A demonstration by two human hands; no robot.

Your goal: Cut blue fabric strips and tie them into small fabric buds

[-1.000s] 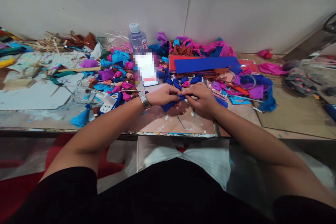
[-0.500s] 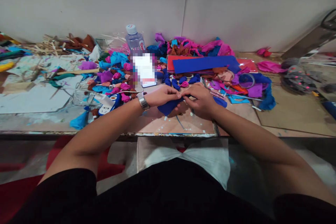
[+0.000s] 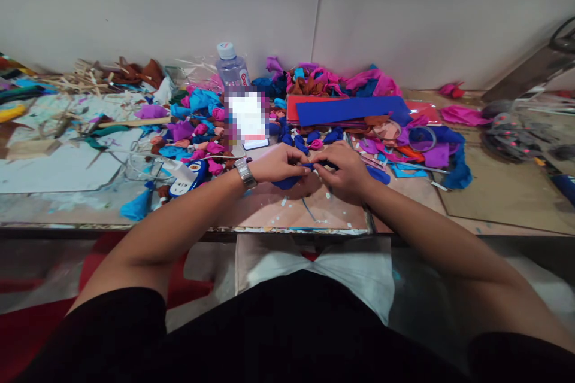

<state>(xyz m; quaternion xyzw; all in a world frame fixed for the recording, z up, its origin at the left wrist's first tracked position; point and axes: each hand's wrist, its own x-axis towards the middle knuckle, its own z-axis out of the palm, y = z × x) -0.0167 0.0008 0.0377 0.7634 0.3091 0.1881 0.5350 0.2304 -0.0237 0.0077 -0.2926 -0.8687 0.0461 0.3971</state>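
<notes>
A piece of blue crepe paper [image 3: 287, 182] is pinched between my two hands, just above the front of the table. My left hand [image 3: 278, 166], with a metal watch on its wrist, closes on it with thumb and fingers. The rolled or twisted end of the paper sits in the closed fingers of my right hand [image 3: 339, 170]. Part of the paper hangs below my left fingers. Small blue paper bundles [image 3: 300, 142] and one pink bundle [image 3: 315, 144] lie just beyond my hands.
Behind the hands stand a phone [image 3: 249, 119] with a blurred screen and a plastic bottle [image 3: 232, 66]. Flat blue paper [image 3: 353, 110] lies at the back right, near a tape roll [image 3: 422, 138]. A power strip [image 3: 188, 178], pliers [image 3: 96, 137] and many coloured paper pieces are on the left.
The blue paper between my hands now shows as a narrow twisted strip, and less of it hangs below my left hand. My fingers have shifted slightly apart.
</notes>
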